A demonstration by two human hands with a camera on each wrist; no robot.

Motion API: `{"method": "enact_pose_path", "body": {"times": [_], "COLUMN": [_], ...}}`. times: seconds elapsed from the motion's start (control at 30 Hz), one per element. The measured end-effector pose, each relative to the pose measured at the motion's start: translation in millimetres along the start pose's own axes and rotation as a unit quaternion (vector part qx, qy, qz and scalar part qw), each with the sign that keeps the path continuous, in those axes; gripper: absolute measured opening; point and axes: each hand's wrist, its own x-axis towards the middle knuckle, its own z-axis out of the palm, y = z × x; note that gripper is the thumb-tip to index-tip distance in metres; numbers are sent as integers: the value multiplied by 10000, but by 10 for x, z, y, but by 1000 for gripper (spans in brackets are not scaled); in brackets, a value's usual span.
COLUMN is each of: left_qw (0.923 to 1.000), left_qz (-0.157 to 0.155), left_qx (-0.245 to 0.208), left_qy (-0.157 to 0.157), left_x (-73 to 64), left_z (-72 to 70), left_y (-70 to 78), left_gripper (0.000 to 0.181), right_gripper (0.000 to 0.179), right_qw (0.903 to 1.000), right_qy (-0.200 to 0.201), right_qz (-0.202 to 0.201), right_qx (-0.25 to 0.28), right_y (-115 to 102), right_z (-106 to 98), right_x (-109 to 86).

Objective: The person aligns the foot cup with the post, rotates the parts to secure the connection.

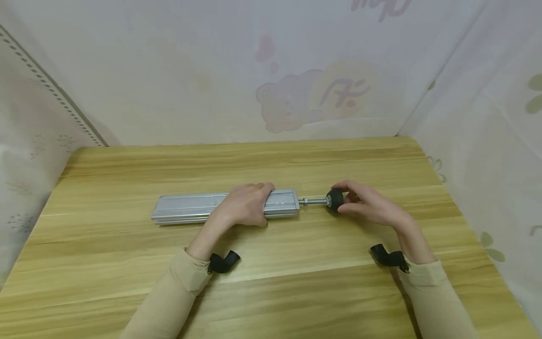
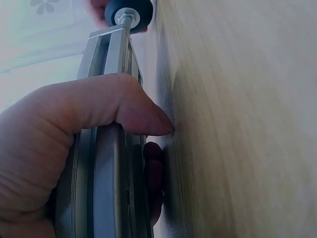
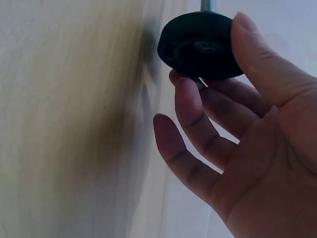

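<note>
A long silver aluminium profile (image 1: 190, 207) lies sideways across the wooden table. My left hand (image 1: 245, 205) grips it near its right end, thumb over the near side and fingers round the far side. From that end a threaded rod (image 1: 315, 201) with a nut sticks out to the right. It carries a round black levelling foot (image 1: 335, 200). My right hand (image 1: 366, 205) pinches the foot's rim between thumb and fingers. The right wrist view shows the hollow underside of the foot (image 3: 200, 47), with the other fingers loosely bent below it.
The wooden table (image 1: 296, 301) has pale patterned cloth (image 1: 190, 70) hanging behind it and at both sides. Black curved wrist pieces (image 1: 224, 262) sit at both sleeve cuffs.
</note>
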Motion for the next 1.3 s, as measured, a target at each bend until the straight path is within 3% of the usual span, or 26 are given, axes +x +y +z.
{"method": "enact_pose_path", "body": {"times": [0.33, 0.5, 0.7, 1.03, 1.3], "left_qw": [9999, 9998, 9998, 9998, 9997], "left_qz": [-32, -28, -92, -75, -59], "left_qx": [-140, -193, -189, -166, -134], "left_qy": [14, 14, -9, -16, -199], "left_x": [40, 60, 69, 92, 39], "left_z": [64, 56, -7, -46, -41], "left_y": [129, 160, 148, 106, -8], "left_gripper": [79, 79, 79, 76, 74], "right_gripper": [56, 69, 80, 74, 67], "right_qw": [9977, 9989, 9999, 9988, 9992], "right_qy": [-212, -208, 94, 391, 370], "right_qz": [87, 195, -22, 129, 114], "right_qx": [-631, -385, -54, -274, -38], "right_y": [8, -23, -88, -84, -60], "right_z": [-115, -166, -153, -88, 46], "right_x": [-156, -184, -93, 31, 79]}}
